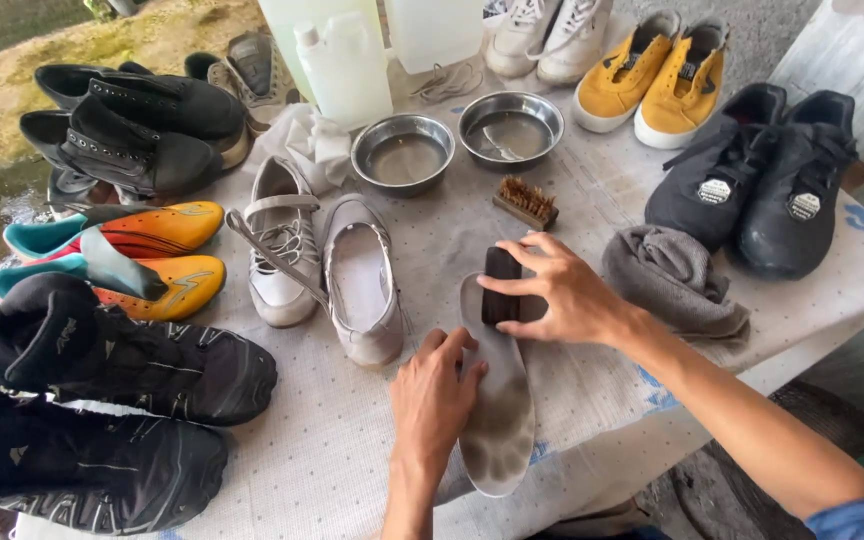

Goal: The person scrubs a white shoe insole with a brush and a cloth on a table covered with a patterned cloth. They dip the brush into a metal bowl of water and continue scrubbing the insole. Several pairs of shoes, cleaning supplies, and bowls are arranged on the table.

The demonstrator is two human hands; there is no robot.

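A grey, dirty shoe insole lies flat on the cloth-covered table near its front edge. My left hand presses on the insole's left side, fingers laid over it. My right hand grips a dark brush and holds it on the upper end of the insole. Just left of the insole stand two pale grey-white shoes, one with loose laces, the other without its insole.
Two steel bowls and a brown-bristled wooden brush sit behind the insole. A grey rag lies to the right. Black, orange, yellow and white shoes ring the table; plastic jugs stand at the back.
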